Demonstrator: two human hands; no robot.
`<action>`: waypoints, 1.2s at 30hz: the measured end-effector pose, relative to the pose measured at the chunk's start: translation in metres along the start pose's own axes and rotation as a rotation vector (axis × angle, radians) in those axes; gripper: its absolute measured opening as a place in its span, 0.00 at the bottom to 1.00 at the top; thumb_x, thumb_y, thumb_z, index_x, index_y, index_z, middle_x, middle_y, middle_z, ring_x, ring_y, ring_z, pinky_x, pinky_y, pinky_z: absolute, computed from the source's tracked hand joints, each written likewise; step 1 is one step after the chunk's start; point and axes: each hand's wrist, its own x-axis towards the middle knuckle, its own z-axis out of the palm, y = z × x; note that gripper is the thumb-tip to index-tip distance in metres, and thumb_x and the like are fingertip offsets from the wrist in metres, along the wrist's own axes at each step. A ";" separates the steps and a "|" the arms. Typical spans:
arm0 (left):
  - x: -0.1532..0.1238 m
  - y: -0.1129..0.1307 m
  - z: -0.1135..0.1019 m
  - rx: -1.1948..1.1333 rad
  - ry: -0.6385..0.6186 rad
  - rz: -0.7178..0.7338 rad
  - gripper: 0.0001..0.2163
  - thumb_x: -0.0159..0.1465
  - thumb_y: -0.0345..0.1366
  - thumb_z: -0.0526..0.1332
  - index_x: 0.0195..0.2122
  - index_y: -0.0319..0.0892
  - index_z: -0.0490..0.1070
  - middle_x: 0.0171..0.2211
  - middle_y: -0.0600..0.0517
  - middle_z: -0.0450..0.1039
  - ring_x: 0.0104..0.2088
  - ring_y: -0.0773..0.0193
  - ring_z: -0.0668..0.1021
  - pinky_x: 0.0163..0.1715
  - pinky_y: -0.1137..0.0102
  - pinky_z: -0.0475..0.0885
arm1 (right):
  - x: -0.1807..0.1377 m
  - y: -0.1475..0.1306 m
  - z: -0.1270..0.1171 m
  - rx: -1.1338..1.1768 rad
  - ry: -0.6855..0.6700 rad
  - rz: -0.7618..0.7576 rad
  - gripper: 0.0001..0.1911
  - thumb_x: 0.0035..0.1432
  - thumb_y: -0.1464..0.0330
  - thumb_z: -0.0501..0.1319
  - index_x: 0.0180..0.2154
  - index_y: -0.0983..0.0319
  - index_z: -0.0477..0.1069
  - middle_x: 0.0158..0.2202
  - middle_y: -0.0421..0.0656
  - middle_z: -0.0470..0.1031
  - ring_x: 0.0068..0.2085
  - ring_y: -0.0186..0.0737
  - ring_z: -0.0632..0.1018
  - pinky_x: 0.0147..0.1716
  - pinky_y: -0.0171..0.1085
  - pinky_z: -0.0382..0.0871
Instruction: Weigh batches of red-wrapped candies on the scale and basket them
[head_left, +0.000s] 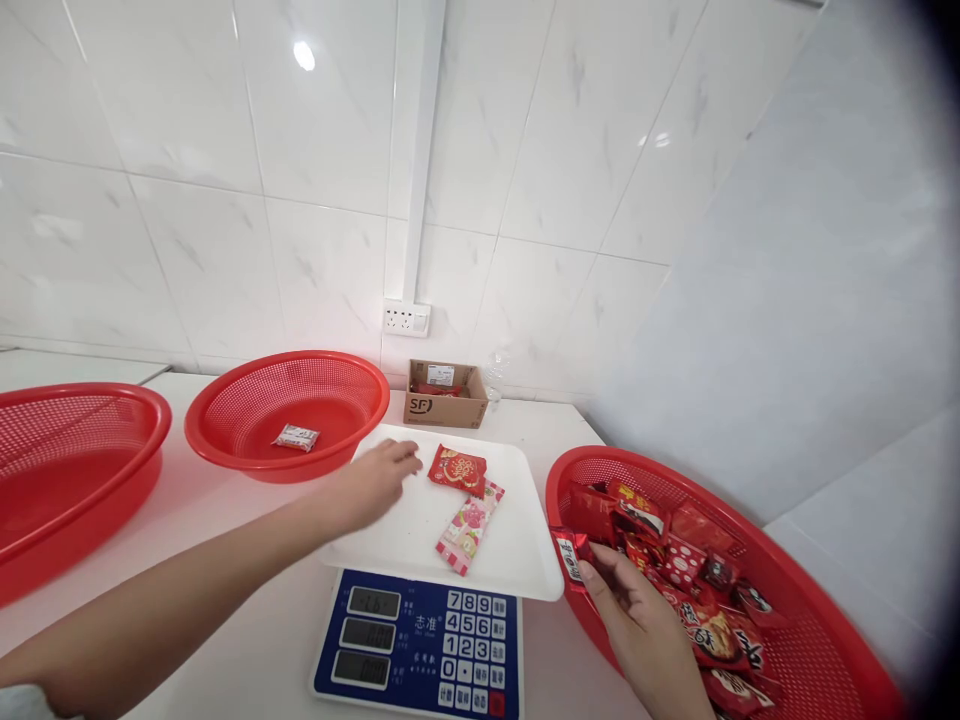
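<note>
My left hand (379,480) reaches over the left part of the white scale tray (517,560), fingers loosely stretched out, holding nothing. Just right of it on the tray lie a red packet (457,468) and a pink flowered packet (469,527). My right hand (637,620) is at the rim of the red basket (817,600) on the right, fingers pinched on a small red snack packet (571,557). That basket holds several red snack packets (705,620).
A blue digital scale (420,645) with a keypad sits under the tray. An oval red basket (289,410) behind holds one small white packet (296,437). Another red basket (67,470) stands at far left. A small cardboard box (444,395) sits by the tiled wall.
</note>
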 end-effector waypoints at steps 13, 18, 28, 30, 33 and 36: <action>0.026 -0.008 0.004 -0.089 -0.107 0.005 0.24 0.64 0.47 0.52 0.60 0.45 0.55 0.63 0.44 0.54 0.62 0.55 0.59 0.56 0.61 0.59 | 0.001 -0.008 0.001 -0.054 0.014 -0.072 0.24 0.51 0.49 0.56 0.42 0.59 0.73 0.43 0.47 0.78 0.43 0.49 0.77 0.44 0.42 0.70; 0.050 0.021 0.020 -0.145 -0.189 0.120 0.29 0.61 0.51 0.54 0.61 0.45 0.54 0.62 0.41 0.55 0.62 0.49 0.57 0.57 0.56 0.56 | 0.000 -0.007 0.002 -0.030 0.016 -0.063 0.24 0.51 0.50 0.56 0.41 0.59 0.73 0.42 0.47 0.78 0.43 0.47 0.77 0.41 0.40 0.72; 0.049 -0.011 0.004 -0.186 -0.043 -0.045 0.22 0.63 0.43 0.53 0.58 0.45 0.56 0.50 0.45 0.66 0.49 0.57 0.72 0.46 0.66 0.67 | -0.001 -0.006 0.003 -0.063 0.054 -0.066 0.26 0.49 0.49 0.57 0.41 0.60 0.74 0.42 0.47 0.78 0.42 0.48 0.78 0.37 0.39 0.73; 0.043 -0.033 -0.014 -0.172 0.032 -0.138 0.22 0.64 0.43 0.50 0.59 0.44 0.55 0.50 0.44 0.65 0.49 0.55 0.71 0.45 0.63 0.68 | -0.001 -0.007 0.002 -0.075 0.050 -0.076 0.25 0.49 0.49 0.57 0.41 0.60 0.74 0.42 0.47 0.79 0.41 0.48 0.78 0.37 0.39 0.73; 0.031 -0.066 -0.036 -0.139 0.106 -0.279 0.23 0.64 0.44 0.49 0.59 0.42 0.54 0.51 0.41 0.64 0.52 0.49 0.68 0.47 0.57 0.66 | -0.001 -0.008 0.000 -0.110 0.049 -0.072 0.24 0.50 0.49 0.56 0.41 0.58 0.74 0.41 0.45 0.79 0.41 0.47 0.78 0.37 0.38 0.73; 0.019 -0.077 -0.040 -0.136 0.098 -0.340 0.26 0.63 0.47 0.50 0.60 0.40 0.53 0.55 0.38 0.60 0.56 0.43 0.64 0.48 0.52 0.64 | -0.001 -0.008 0.000 -0.127 0.046 -0.080 0.24 0.51 0.49 0.56 0.42 0.58 0.73 0.41 0.45 0.79 0.40 0.47 0.79 0.35 0.38 0.73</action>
